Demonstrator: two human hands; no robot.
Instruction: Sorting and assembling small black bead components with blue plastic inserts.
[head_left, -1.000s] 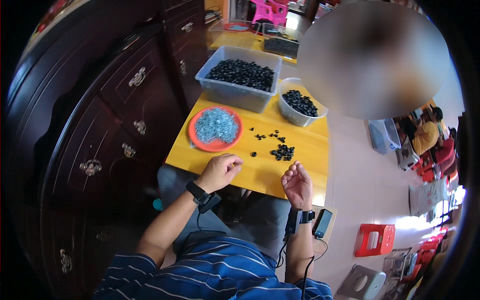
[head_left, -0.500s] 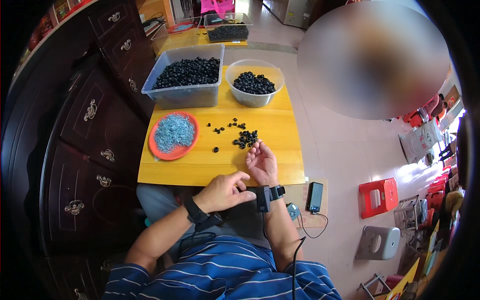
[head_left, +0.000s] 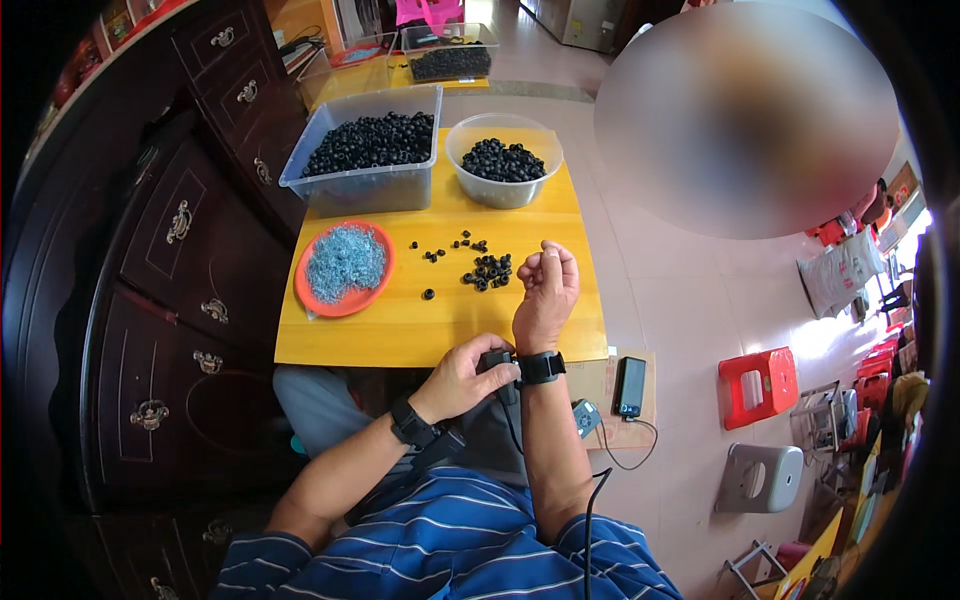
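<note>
My left hand (head_left: 456, 382) is closed around a small black box-shaped device (head_left: 496, 366) at my right wrist. A black strap (head_left: 543, 367) circles that wrist, and a cable runs down from the device. Above the table's right side is my right hand (head_left: 547, 292), fingers curled in and thumb over them; nothing shows in it. Just left of it lies a pile of small black ring-shaped parts (head_left: 489, 271), with several more scattered farther left. Left on the table stands a red plate (head_left: 372, 297) heaped with small silvery-blue metal pieces (head_left: 343, 262).
A square clear tub (head_left: 378, 193) and a round clear bowl (head_left: 503, 193), both holding black parts, stand along the far side of the yellow table (head_left: 390, 345). Dark drawers rise at left. A phone-like device (head_left: 630, 387), red stool (head_left: 757, 388) and grey stool (head_left: 760, 478) are at right.
My right hand has turned over and its fingers have curled in, moving slightly right and away from me. My left hand has moved right and closed on the wrist device.
</note>
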